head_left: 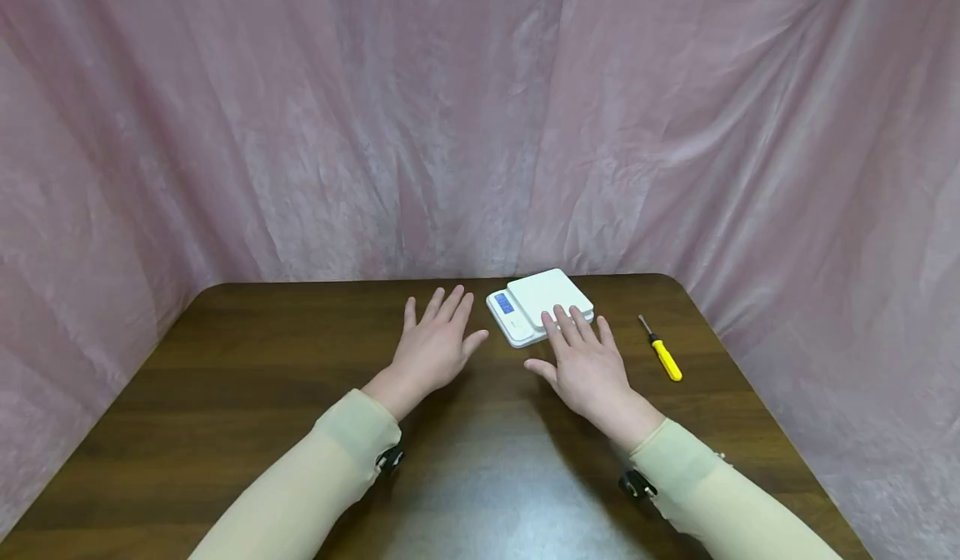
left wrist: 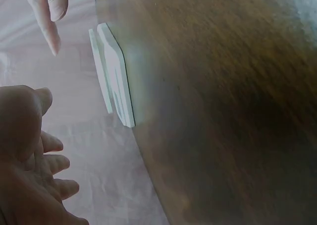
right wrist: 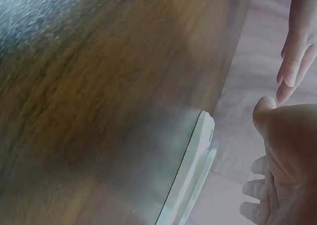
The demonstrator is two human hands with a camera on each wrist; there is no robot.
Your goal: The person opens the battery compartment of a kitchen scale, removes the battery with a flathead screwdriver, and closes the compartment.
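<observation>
Both hands hover above the table with palms down and fingers spread. My left hand is left of the white digital kitchen scale and holds nothing. My right hand is in front of the scale, its fingertips overlapping the near edge of the platform in the head view; it too is bare. The scale has a small blue display on its left part. In the left wrist view the scale shows edge-on, below the hands. To the right of my right hand lies a screwdriver with a yellow handle and a metal shaft.
The dark brown wooden table has rounded far corners. A pink curtain hangs behind it and along both sides. Dark wrist devices sit at the cuffs of the pale sleeves.
</observation>
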